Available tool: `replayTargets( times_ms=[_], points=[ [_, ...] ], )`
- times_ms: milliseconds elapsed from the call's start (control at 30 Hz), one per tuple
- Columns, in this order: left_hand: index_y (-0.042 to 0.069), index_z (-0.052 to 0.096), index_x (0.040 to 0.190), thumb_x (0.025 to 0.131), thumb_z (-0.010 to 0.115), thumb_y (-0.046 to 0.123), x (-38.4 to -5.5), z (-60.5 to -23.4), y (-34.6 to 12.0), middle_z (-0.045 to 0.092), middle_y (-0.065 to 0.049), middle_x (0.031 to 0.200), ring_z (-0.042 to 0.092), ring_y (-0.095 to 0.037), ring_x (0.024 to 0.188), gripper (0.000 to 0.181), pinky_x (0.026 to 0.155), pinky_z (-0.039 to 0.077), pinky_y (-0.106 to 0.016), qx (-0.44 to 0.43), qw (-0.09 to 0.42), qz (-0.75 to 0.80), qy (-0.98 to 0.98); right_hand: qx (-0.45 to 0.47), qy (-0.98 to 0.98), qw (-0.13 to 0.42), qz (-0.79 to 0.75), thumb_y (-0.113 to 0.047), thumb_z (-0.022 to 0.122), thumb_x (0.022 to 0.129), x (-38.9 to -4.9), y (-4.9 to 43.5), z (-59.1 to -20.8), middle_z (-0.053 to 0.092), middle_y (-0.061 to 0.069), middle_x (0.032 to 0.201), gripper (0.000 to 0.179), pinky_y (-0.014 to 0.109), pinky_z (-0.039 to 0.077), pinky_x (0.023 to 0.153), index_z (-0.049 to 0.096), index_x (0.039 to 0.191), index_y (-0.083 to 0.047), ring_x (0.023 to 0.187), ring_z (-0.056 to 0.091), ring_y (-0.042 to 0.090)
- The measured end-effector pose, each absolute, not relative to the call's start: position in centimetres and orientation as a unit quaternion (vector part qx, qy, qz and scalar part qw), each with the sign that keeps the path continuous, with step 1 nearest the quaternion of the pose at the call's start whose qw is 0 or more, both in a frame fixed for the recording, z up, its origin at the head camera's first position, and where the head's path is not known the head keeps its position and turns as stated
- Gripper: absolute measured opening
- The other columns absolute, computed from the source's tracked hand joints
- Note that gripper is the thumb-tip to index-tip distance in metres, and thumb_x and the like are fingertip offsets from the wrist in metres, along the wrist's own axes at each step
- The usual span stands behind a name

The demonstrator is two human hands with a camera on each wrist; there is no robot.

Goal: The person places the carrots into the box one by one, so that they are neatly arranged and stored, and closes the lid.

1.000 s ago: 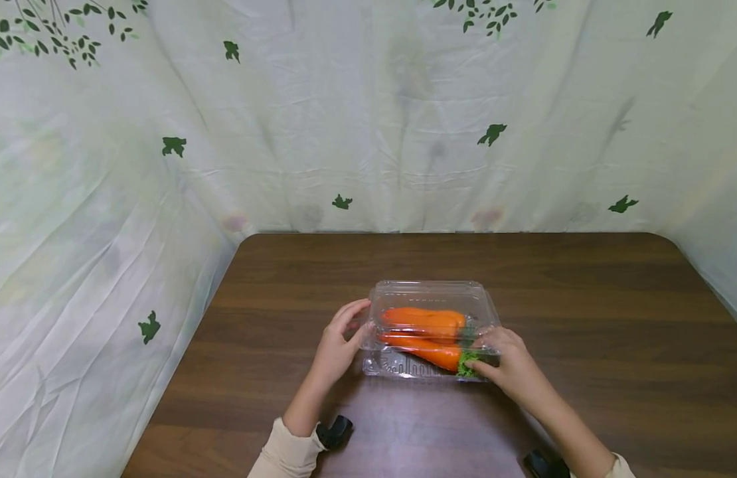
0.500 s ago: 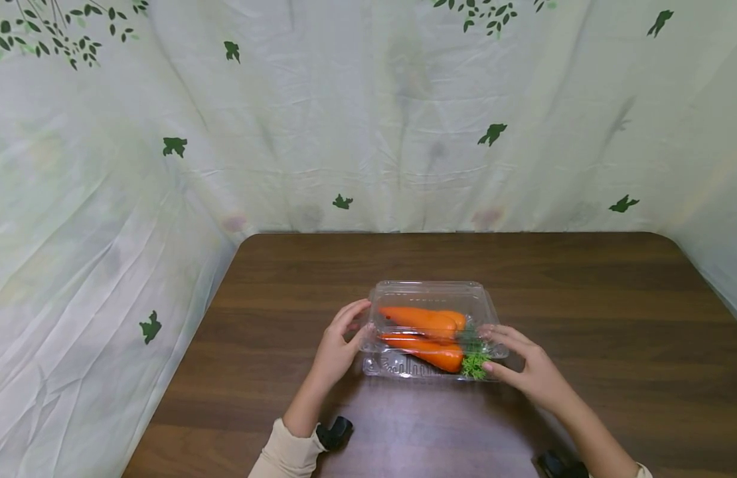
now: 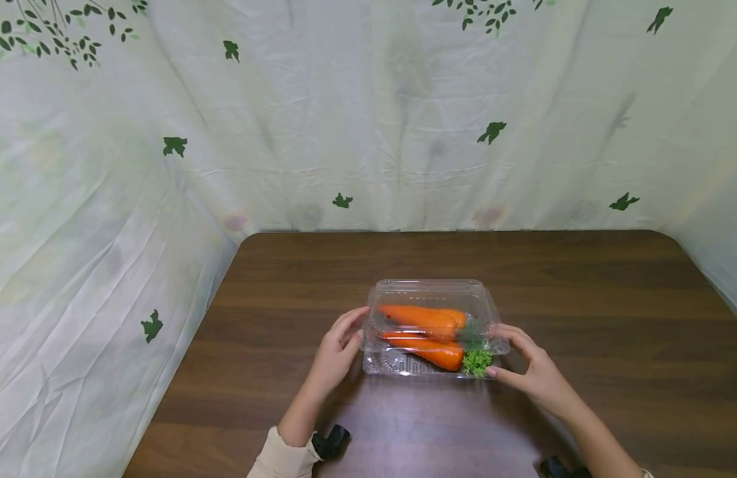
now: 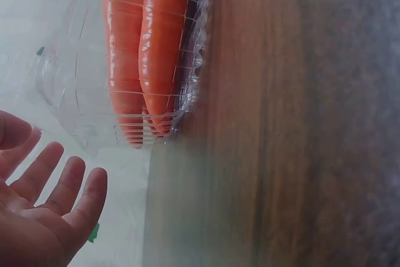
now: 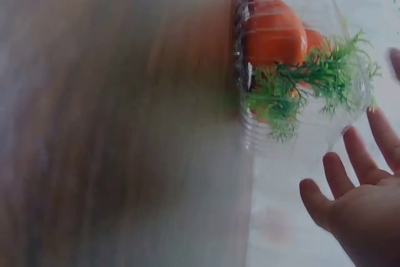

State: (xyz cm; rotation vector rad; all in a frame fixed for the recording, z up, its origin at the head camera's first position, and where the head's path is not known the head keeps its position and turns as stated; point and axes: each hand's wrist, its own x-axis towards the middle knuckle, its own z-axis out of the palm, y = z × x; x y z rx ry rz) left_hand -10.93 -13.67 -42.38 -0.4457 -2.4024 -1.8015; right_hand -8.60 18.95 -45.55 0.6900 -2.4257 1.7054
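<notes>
A clear plastic clamshell box (image 3: 429, 291) rests on the table with its lid tilted over the base, a gap showing along the front. Several orange carrots (image 3: 434, 354) lie side by side in it, seen also as long carrots (image 4: 161, 35) in the left wrist view. Their frilly green tops (image 3: 477, 363) bunch at the right end. At the box's left end is my left hand (image 3: 335, 352), fingers loosely spread near the lid. My right hand (image 3: 542, 377) is at the right end, its relaxed fingertips at the lid corner; the right wrist view puts these fingers (image 5: 337, 176) beside the leaves.
The brown wooden table (image 3: 613, 332) extends around the box on every side. Behind it and to the sides hangs a pale curtain (image 3: 368, 119) with green leaf prints. A black wrist camera (image 3: 331, 441) sits on the left wrist.
My right hand has let go of the green tops and drawn back to the right. The tops now spread at the box's right end. My left hand has eased slightly away from the lid.
</notes>
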Motion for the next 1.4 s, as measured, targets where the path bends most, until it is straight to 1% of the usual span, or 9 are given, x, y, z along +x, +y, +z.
replayTargets(
  times_ms=[67, 233, 300, 500, 600, 867, 1000, 1167, 1400],
  points=[
    [-0.007, 0.05, 0.121, 0.085, 0.045, -0.013, -10.8, -42.6, -13.7, 0.049, -0.02, 0.121, 0.049, -0.03, 0.107, 0.038, 0.087, 0.042, -0.033, -0.145, 0.051, -0.598, -0.787, 0.218, -0.814, 0.054, 0.535, -0.005, 0.075, 0.07, -8.7, 18.7, -45.8, 0.046, 0.006, 0.124, 0.05, 0.012, 0.022, 0.093, 0.054, 0.115, -0.011, 0.119, 0.034, 0.005],
    [-0.003, 0.05, 0.123, 0.093, 0.041, -0.002, -10.8, -43.9, -13.9, 0.051, -0.018, 0.122, 0.049, -0.03, 0.108, 0.032, 0.088, 0.04, -0.037, -0.111, 0.031, -0.638, -0.761, 0.219, -0.846, 0.066, 0.482, -0.013, 0.078, 0.068, -9.0, 18.2, -46.2, 0.048, 0.006, 0.123, 0.047, 0.045, 0.029, 0.094, 0.056, 0.11, -0.015, 0.117, 0.035, 0.015],
    [-0.002, 0.051, 0.123, 0.096, 0.039, 0.007, -10.7, -44.4, -13.9, 0.051, -0.017, 0.123, 0.049, -0.03, 0.108, 0.031, 0.087, 0.042, -0.038, -0.089, 0.017, -0.66, -0.745, 0.22, -0.851, 0.077, 0.47, -0.014, 0.078, 0.067, -9.1, 18.1, -46.3, 0.049, 0.007, 0.123, 0.047, 0.051, 0.029, 0.09, 0.057, 0.109, -0.014, 0.116, 0.036, 0.018],
    [0.001, 0.047, 0.126, 0.093, 0.049, 0.021, -10.0, -44.9, -13.4, 0.047, -0.021, 0.124, 0.053, -0.027, 0.103, 0.039, 0.08, 0.046, -0.034, -0.046, -0.024, -0.699, -0.713, 0.186, -0.853, 0.109, 0.475, -0.006, 0.08, 0.064, -8.8, 17.0, -46.7, 0.048, 0.007, 0.118, 0.048, 0.013, 0.023, 0.093, 0.056, 0.105, -0.009, 0.112, 0.04, 0.019],
    [0.002, 0.043, 0.128, 0.09, 0.054, 0.018, -9.7, -44.9, -13.1, 0.052, -0.025, 0.116, 0.056, -0.028, 0.098, 0.043, 0.077, 0.046, -0.03, -0.035, -0.043, -0.705, -0.707, 0.152, -0.848, 0.111, 0.495, -0.005, 0.079, 0.064, -8.5, 16.3, -46.8, 0.045, 0.011, 0.118, 0.054, 0.009, 0.022, 0.09, 0.05, 0.11, -0.003, 0.11, 0.039, 0.022],
    [0.006, 0.042, 0.129, 0.086, 0.06, 0.02, -9.3, -44.5, -12.5, 0.058, -0.023, 0.103, 0.056, -0.03, 0.092, 0.048, 0.071, 0.044, -0.03, -0.01, -0.038, -0.671, -0.74, 0.07, -0.824, 0.107, 0.552, -0.001, 0.077, 0.067, -7.9, 15.3, -47.0, 0.043, 0.019, 0.119, 0.089, 0.02, 0.035, 0.084, 0.02, 0.135, -0.001, 0.108, 0.044, 0.033],
    [0.006, 0.042, 0.128, 0.084, 0.063, 0.025, -9.2, -44.3, -11.9, 0.055, -0.018, 0.104, 0.055, -0.027, 0.091, 0.053, 0.068, 0.044, -0.033, 0.01, -0.032, -0.647, -0.761, 0.076, -0.831, 0.11, 0.539, -0.003, 0.076, 0.069, -7.8, 15.3, -46.8, 0.038, 0.017, 0.121, 0.086, 0.029, 0.035, 0.088, 0.026, 0.138, -0.008, 0.112, 0.041, 0.033],
    [0.003, 0.04, 0.127, 0.082, 0.066, 0.02, -8.9, -43.5, -11.5, 0.04, -0.016, 0.124, 0.046, -0.033, 0.104, 0.055, 0.07, 0.044, -0.034, 0.014, -0.03, -0.638, -0.769, 0.094, -0.838, 0.104, 0.527, -0.002, 0.075, 0.07, -7.5, 15.3, -45.8, 0.035, 0.019, 0.124, 0.077, 0.013, 0.032, 0.083, 0.033, 0.134, -0.004, 0.111, 0.041, 0.034],
    [-0.003, 0.04, 0.126, 0.082, 0.064, 0.012, -8.1, -41.1, -10.9, 0.039, -0.021, 0.122, 0.045, -0.037, 0.105, 0.052, 0.07, 0.043, -0.033, 0.016, -0.028, -0.632, -0.774, 0.125, -0.83, 0.047, 0.542, -0.009, 0.074, 0.073, -7.9, 16.8, -46.5, 0.029, 0.016, 0.13, 0.08, 0.048, 0.037, 0.088, 0.028, 0.138, -0.01, 0.115, 0.038, 0.032]
  ],
)
